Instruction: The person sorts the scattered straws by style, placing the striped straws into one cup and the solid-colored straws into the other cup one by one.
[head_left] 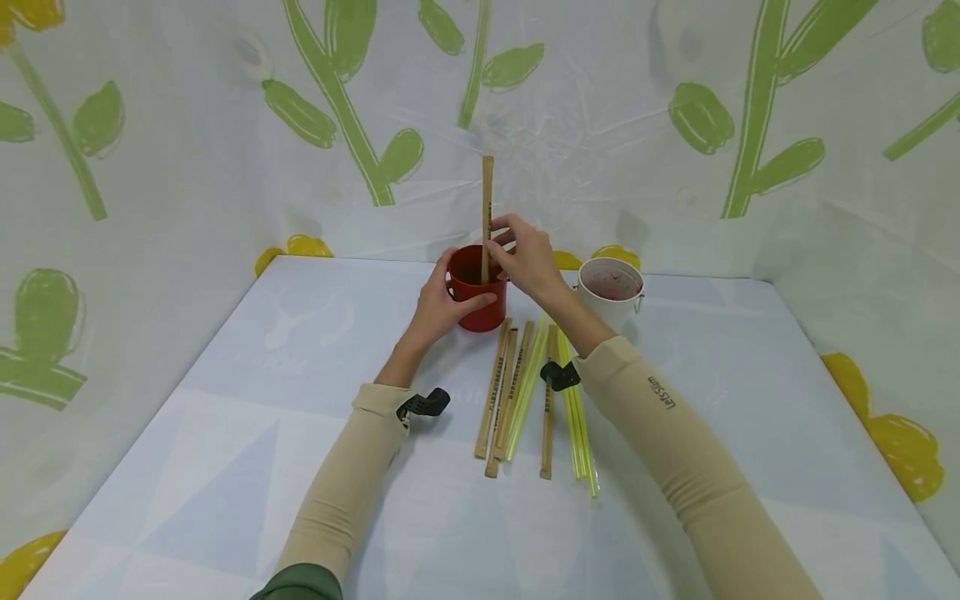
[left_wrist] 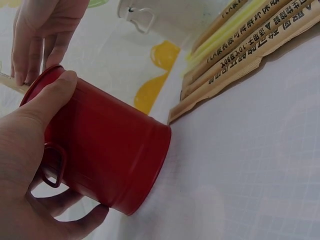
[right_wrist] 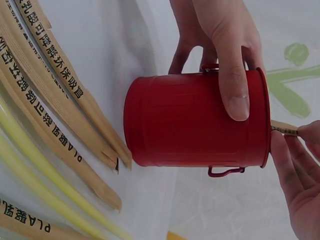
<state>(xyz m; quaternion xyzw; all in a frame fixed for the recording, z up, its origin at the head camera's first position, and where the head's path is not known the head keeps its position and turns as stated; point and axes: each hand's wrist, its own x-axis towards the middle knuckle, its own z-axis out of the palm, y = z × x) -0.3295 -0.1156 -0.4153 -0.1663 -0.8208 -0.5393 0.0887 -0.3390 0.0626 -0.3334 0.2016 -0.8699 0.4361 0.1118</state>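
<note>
A small red metal bucket (head_left: 483, 313) with loop handles stands at the far part of the table. My left hand (head_left: 437, 307) grips it from the left, thumb across the near side and fingers round the back, as the left wrist view shows on the bucket wall (left_wrist: 107, 145). A paper-wrapped straw (head_left: 487, 187) rises upright from the bucket's mouth. Between thumb and fingertips, my right hand (head_left: 531, 260) pinches this straw just above the rim. The straw's lower end is hidden inside. In the right wrist view only a short piece of the straw (right_wrist: 284, 128) shows.
A white bucket (head_left: 611, 307) stands to the right of the red one. Several paper-wrapped straws (head_left: 491, 400) lie lengthwise in front of the red bucket, with clear-wrapped yellow straws (head_left: 576, 417) among and beside them. A wall covering with painted plants borders the table's far edge.
</note>
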